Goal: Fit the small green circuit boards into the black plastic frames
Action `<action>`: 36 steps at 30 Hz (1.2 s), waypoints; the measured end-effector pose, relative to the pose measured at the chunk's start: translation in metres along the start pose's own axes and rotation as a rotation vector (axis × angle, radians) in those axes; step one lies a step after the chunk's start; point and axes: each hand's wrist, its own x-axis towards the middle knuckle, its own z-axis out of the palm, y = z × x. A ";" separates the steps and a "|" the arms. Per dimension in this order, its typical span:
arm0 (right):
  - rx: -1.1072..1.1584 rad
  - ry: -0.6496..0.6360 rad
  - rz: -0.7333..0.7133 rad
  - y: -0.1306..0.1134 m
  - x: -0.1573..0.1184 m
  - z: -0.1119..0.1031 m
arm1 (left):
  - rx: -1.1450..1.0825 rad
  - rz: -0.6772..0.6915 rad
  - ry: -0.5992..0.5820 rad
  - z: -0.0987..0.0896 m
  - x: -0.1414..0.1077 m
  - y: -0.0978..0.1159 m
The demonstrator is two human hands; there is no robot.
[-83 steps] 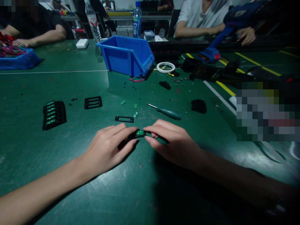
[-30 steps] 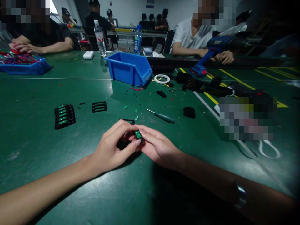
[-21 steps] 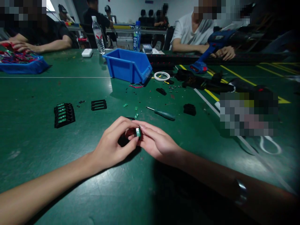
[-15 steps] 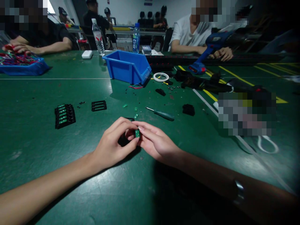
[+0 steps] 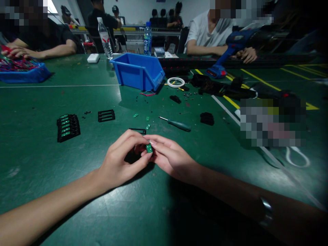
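Note:
A small green circuit board [image 5: 149, 148] is pinched between my two hands above the green table [image 5: 77, 164]. My left hand [image 5: 125, 153] grips its lower left side with thumb and fingers. On its right, my right hand [image 5: 173, 153] holds the same board, thumb on top. Just beyond my fingers lies a black frame [image 5: 138, 131], partly covered. Several loose green boards [image 5: 148, 126] lie behind it, beside a screwdriver [image 5: 179, 125]. To the left are another black frame [image 5: 106, 115] and a row of black holders with green boards [image 5: 68, 127].
A blue bin [image 5: 130, 73] stands at the back centre, near a white tape roll [image 5: 176, 82] and scattered screws. Black parts [image 5: 206, 118] and a blue power drill [image 5: 225, 58] are to the right. People sit across the table; a tray of wires [image 5: 25, 76] is far left.
The view has shifted slightly. Both hands stay together around the green board, which is tilted a little differently, and more of the black frame beyond my fingers shows.

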 end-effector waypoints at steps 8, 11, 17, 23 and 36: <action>0.042 -0.004 0.016 -0.003 -0.001 0.001 | -0.030 -0.028 -0.023 0.000 0.001 -0.001; 0.042 -0.011 0.016 -0.004 -0.002 0.001 | -0.044 -0.031 -0.024 0.000 0.001 -0.001; 0.107 -0.044 0.015 -0.005 -0.002 0.000 | -0.066 -0.046 -0.040 0.000 0.001 -0.003; 0.138 -0.055 0.029 -0.005 -0.002 0.000 | -0.077 -0.047 -0.060 0.002 0.000 -0.006; 0.134 -0.026 0.038 -0.006 -0.003 0.003 | -0.085 -0.012 -0.045 0.001 0.001 -0.005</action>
